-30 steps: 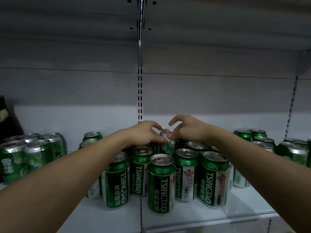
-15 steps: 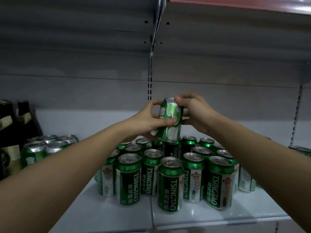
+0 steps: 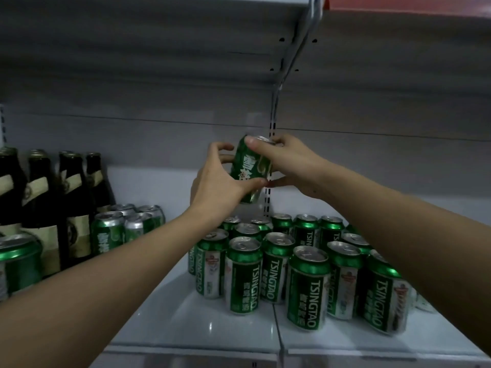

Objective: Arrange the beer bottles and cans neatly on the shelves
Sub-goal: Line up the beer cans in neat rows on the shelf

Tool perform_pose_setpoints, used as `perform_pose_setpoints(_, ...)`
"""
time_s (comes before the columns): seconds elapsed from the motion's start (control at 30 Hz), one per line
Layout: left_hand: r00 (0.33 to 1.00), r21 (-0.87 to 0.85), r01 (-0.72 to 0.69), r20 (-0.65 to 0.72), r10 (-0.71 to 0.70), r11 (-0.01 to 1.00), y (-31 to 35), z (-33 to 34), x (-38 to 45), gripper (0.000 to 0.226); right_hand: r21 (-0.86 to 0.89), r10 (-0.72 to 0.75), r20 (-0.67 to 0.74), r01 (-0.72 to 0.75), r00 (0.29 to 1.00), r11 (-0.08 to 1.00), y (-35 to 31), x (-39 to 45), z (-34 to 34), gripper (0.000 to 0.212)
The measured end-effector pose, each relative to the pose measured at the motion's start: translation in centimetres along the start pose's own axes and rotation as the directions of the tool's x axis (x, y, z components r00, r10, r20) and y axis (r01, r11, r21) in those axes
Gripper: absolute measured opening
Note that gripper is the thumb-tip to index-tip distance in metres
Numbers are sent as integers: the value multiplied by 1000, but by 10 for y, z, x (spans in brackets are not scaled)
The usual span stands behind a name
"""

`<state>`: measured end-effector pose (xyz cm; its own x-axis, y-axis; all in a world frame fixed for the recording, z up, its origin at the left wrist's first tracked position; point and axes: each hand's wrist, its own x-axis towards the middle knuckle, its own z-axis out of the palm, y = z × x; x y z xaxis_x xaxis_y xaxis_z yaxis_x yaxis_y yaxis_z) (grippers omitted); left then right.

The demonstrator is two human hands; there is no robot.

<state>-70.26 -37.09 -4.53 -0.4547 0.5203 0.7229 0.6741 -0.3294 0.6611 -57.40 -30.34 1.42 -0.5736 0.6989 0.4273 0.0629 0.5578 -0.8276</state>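
Hands raised above shelf (image 3: pixel 212 330), left hand (image 3: pixel 215 187) and right hand (image 3: pixel 289 166) gripping tilted green can (image 3: pixel 251 168)

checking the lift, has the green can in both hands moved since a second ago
Yes. The held can went up: earlier it was down among the Tsingtao cans, now it is well above their tops, gripped by the left hand and right hand.

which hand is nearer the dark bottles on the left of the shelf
Left. The left hand grips the lifted green can on the side toward the dark bottles; the right hand grips the same can from its far side, farther from them.
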Motion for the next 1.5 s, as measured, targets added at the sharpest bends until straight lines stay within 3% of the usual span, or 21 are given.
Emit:
perform_pose_setpoints(0.23,974,-36,27,-226,-35,999,-41,-34,-6,62,44,-76,7,75,997,996,-11,18,67,42)
perform_pose_setpoints(0.37,953,-10,-17,-301,13,1000,-75,-48,-24,50,145,-32,-29,36,999,989,-1,38,110,36)
perform_pose_setpoints(0.57,983,36,63,-172,-56,997,-132,-50,-63,46,62,41,-64,-37,997,997,14,68,151,44)
perform_pose_setpoints(0.67,990,60,102,-109,-95,993,-147,-50,-67,55,-25,74,16,-73,997,997,23,80,165,41)
perform_pose_setpoints(0.8,969,-39,246,-27,-247,968,-155,-50,-65,65,-45,130,118,-125,985,991,35,92,184,50)
perform_pose_setpoints(0.9,937,-68,349,58,-345,935,-160,-49,-65,74,-202,137,150,-105,979,974,38,103,194,46)
perform_pose_setpoints(1.1,886,-55,440,185,-424,896,-173,-46,-63,82,-496,205,205,-79,957,865,54,118,208,40)
perform_pose_setpoints(1.2,871,-28,460,208,-445,887,-179,-43,-59,77,-704,179,245,48,953,709,60,119,215,33)
perform_pose_setpoints(1.3,865,-8,470,207,-458,883,-184,-43,-59,73,-765,136,259,117,956,633,60,118,216,31)
perform_pose_setpoints(1.37,880,-38,453,180,-440,891,-185,-43,-60,67,-735,135,280,122,951,667,58,119,207,37)
perform_pose_setpoints(1.5,930,-16,363,70,-361,932,-185,-43,-62,41,-470,65,260,68,963,880,50,114,172,31)
